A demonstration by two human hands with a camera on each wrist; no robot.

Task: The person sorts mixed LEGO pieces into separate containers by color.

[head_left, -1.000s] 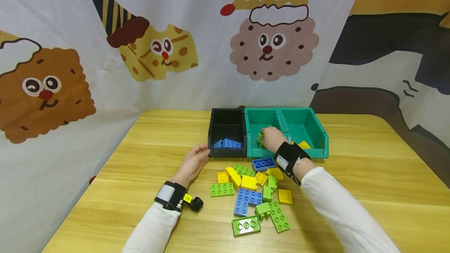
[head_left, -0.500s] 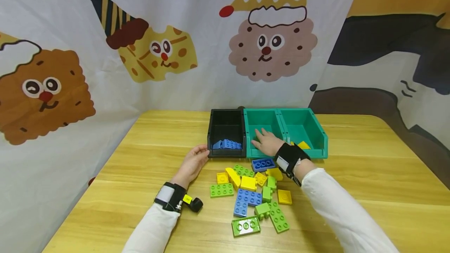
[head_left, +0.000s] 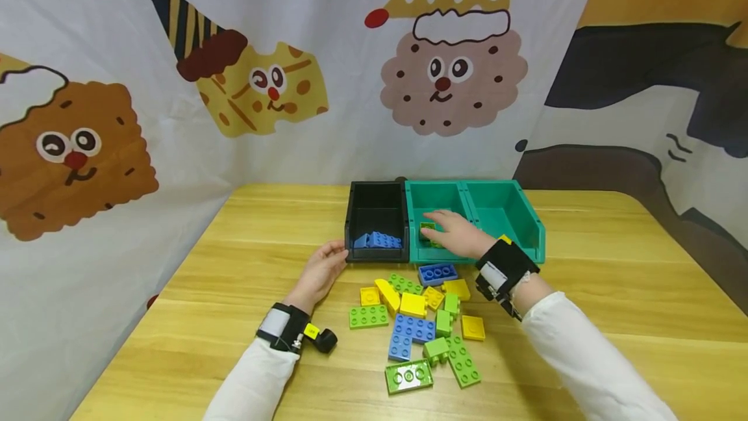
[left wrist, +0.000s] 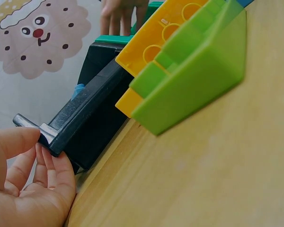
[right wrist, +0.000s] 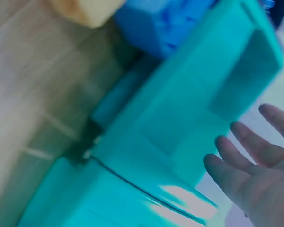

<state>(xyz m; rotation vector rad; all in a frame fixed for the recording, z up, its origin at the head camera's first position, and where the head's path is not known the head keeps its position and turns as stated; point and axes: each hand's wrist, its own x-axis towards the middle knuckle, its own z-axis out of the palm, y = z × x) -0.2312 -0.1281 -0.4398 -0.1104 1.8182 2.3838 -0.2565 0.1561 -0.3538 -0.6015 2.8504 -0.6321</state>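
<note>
My left hand (head_left: 320,273) pinches the front left corner of the black bin (left wrist: 97,127), thumb on top and fingers beneath in the left wrist view. Blue bricks (head_left: 382,240) lie inside that bin. Above the middle teal bin (head_left: 438,192), my right hand (head_left: 458,234) is held with extended fingers and nothing in its grasp. A green brick (head_left: 428,229) sits in that bin, partly covered by the hand. The right wrist view shows the spread fingers (right wrist: 232,165) over the teal bin.
Before the bins lie loose bricks: a blue one (head_left: 437,273) close to the teal front, a yellow block (head_left: 413,305), joined-looking blue pieces (head_left: 415,328) and several green ones, including a plate (head_left: 409,377). Another teal bin (head_left: 505,203) adjoins on the right. A printed cloth (head_left: 350,148) hangs behind.
My right hand has let go of a green brick in the middle teal bin, spread its fingers and shifted slightly to the right. My left hand stays at the black bin.
</note>
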